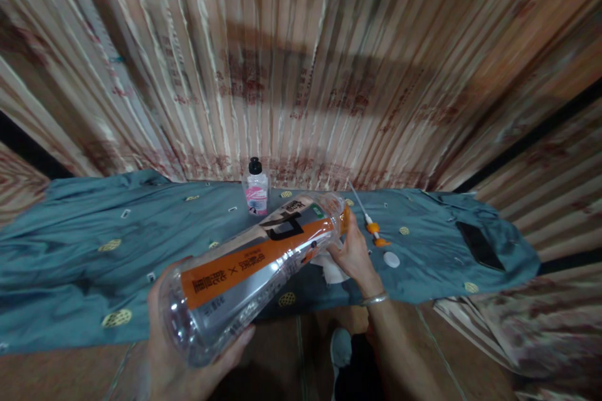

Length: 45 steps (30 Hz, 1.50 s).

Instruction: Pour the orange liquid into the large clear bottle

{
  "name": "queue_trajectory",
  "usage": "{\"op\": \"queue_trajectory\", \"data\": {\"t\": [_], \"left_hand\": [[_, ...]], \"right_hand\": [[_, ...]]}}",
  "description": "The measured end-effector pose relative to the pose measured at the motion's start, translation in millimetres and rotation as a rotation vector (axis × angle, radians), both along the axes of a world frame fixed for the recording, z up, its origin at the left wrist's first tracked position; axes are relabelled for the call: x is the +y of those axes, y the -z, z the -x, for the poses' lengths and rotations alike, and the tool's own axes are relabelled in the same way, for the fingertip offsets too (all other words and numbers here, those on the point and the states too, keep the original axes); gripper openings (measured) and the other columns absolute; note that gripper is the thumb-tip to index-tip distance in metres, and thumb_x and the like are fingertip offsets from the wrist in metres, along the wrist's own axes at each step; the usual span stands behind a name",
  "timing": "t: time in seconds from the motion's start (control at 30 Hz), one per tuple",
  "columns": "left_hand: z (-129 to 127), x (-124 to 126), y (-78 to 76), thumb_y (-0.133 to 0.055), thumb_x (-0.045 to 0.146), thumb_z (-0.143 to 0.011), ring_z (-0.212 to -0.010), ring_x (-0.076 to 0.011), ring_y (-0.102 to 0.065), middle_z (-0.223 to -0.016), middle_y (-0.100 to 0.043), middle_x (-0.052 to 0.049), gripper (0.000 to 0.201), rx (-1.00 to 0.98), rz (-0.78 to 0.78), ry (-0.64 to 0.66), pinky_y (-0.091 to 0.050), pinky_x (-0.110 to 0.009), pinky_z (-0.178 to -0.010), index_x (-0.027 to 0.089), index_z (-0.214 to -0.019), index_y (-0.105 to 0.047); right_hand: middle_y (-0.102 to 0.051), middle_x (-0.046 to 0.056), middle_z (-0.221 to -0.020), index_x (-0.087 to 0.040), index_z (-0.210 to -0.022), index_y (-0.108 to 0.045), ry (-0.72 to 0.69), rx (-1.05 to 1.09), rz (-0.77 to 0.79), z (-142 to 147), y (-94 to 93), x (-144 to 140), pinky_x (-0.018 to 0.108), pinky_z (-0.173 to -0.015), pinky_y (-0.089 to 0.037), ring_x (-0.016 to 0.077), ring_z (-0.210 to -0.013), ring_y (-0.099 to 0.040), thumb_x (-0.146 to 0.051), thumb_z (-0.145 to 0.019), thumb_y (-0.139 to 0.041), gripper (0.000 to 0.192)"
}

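- A teal cloth with small round yellow motifs covers the table, creased and bunched at its left end.
- The left hand cups the base of a large clear plastic bottle, palm underneath and thumb curled up against the bottom edge, so its grasp is closed on the bottle.
- The bottle lies tilted above the front edge of the table, its base low and near the camera on the left and its neck raised toward the right. An orange and grey label with dark lettering wraps its middle, and it looks empty.
- A small clear bottle with a black cap and a pink label stands upright on the cloth near the curtain, just behind the big bottle's neck.
- The right hand grips the big bottle at its neck end, fingers wrapped around the mouth, with a thin bracelet on the wrist.
- Something white lies on the cloth under that hand; what it is cannot be told.
- An orange-and-white pump tube lies on the cloth just right of the hand, its thin straw pointing away.
- A white cap rests just beside the pump, closer to the table's front edge.
- A dark phone lies flat near the cloth's right end, well apart from the rest.
- A pleated, patterned curtain hangs behind the table.
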<state>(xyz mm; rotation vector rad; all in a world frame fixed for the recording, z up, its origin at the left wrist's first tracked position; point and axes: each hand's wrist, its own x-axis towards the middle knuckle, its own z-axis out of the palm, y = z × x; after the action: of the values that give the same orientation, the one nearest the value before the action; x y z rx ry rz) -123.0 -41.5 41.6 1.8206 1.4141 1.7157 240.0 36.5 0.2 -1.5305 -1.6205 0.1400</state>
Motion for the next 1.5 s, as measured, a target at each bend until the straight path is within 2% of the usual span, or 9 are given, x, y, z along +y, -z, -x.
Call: {"op": "queue_trajectory", "data": {"t": [0.2,0.4,0.57,0.77,0.97,1.13,1.3,1.43,1.5], "left_hand": [[-0.1,2.3,-0.8,-0.108,0.040,-0.062,-0.108,-0.0413,-0.091,-0.135,-0.086,-0.009,0.106,-0.009,-0.021,0.009,-0.080,-0.048,-0.086,0.037,-0.160,-0.066],[-0.6,1.5,-4.0,-0.106,0.036,-0.067,-0.106,-0.0402,-0.091,-0.135,-0.086,-0.008,0.111,0.030,-0.059,0.038,-0.080,-0.046,-0.083,0.041,-0.168,-0.061],[-0.1,-0.7,-2.3,-0.107,0.038,-0.066,-0.111,-0.0412,-0.090,-0.139,-0.084,-0.008,0.112,0.027,-0.040,0.020,-0.079,-0.048,-0.089,0.042,-0.168,-0.061],[-2.5,-0.9,-3.8,-0.108,0.037,-0.065,-0.110,-0.0419,-0.090,-0.136,-0.084,-0.010,0.110,0.005,-0.030,0.005,-0.080,-0.047,-0.086,0.037,-0.166,-0.063],[1.3,0.9,-3.7,-0.108,0.036,-0.062,-0.107,-0.0429,-0.091,-0.136,-0.084,-0.009,0.115,0.031,-0.032,0.021,-0.080,-0.050,-0.084,0.041,-0.167,-0.061],[2.0,-1.3,-4.6,-0.108,0.033,-0.060,-0.109,-0.0425,-0.090,-0.135,-0.085,-0.011,0.108,0.000,0.002,0.017,-0.080,-0.050,-0.087,0.035,-0.159,-0.066],[0.0,-1.1,-11.5,-0.107,0.040,-0.066,-0.116,-0.0441,-0.089,-0.138,-0.083,-0.012,0.097,0.032,0.009,-0.011,-0.079,-0.058,-0.093,0.040,-0.155,-0.069],[-1.0,-0.7,-14.0,-0.105,0.054,-0.066,-0.110,-0.0467,-0.089,-0.133,-0.083,-0.014,0.096,0.044,0.004,-0.047,-0.080,-0.062,-0.088,0.034,-0.153,-0.069],[0.8,-0.4,-12.9,-0.106,0.052,-0.066,-0.112,-0.0461,-0.089,-0.135,-0.082,-0.014,0.100,0.091,-0.020,-0.041,-0.080,-0.060,-0.088,0.033,-0.156,-0.066]], "right_hand": [[-0.067,0.025,-0.170,-0.016,-0.177,-0.041,0.003,0.024,-0.024,2.4,-0.1,0.2,0.062,-0.131,-0.058,0.0411,-0.158,-0.068,-0.043,-0.095,-0.079,0.094],[-0.069,0.025,-0.168,-0.014,-0.174,-0.044,0.009,0.024,-0.029,3.4,-2.1,-0.1,0.064,-0.131,-0.059,0.0421,-0.156,-0.070,-0.044,-0.094,-0.078,0.091],[-0.069,0.025,-0.167,-0.015,-0.174,-0.044,0.011,0.028,-0.029,3.5,-1.2,0.0,0.065,-0.131,-0.058,0.0426,-0.156,-0.069,-0.043,-0.093,-0.080,0.093],[-0.069,0.027,-0.167,-0.012,-0.173,-0.044,0.018,0.020,-0.041,3.7,-0.5,0.1,0.064,-0.131,-0.059,0.0425,-0.156,-0.069,-0.043,-0.093,-0.079,0.092],[-0.068,0.026,-0.169,-0.014,-0.174,-0.044,0.029,0.016,-0.027,3.4,-0.7,0.2,0.065,-0.130,-0.060,0.0422,-0.157,-0.069,-0.042,-0.092,-0.079,0.093],[-0.067,0.027,-0.169,-0.014,-0.175,-0.043,0.022,0.031,-0.022,2.4,-0.6,0.2,0.066,-0.132,-0.057,0.0435,-0.158,-0.068,-0.046,-0.094,-0.079,0.094],[-0.067,0.025,-0.169,-0.016,-0.175,-0.044,0.030,0.032,-0.013,0.7,-0.2,0.1,0.066,-0.131,-0.058,0.0438,-0.156,-0.069,-0.049,-0.092,-0.081,0.096],[-0.065,0.027,-0.169,-0.013,-0.174,-0.043,0.046,0.025,0.001,0.5,0.3,0.1,0.067,-0.131,-0.057,0.0450,-0.157,-0.067,-0.050,-0.093,-0.077,0.096],[-0.065,0.028,-0.170,-0.013,-0.174,-0.043,0.046,0.026,0.005,0.4,0.4,0.2,0.068,-0.132,-0.056,0.0455,-0.158,-0.066,-0.051,-0.092,-0.078,0.096]]}}
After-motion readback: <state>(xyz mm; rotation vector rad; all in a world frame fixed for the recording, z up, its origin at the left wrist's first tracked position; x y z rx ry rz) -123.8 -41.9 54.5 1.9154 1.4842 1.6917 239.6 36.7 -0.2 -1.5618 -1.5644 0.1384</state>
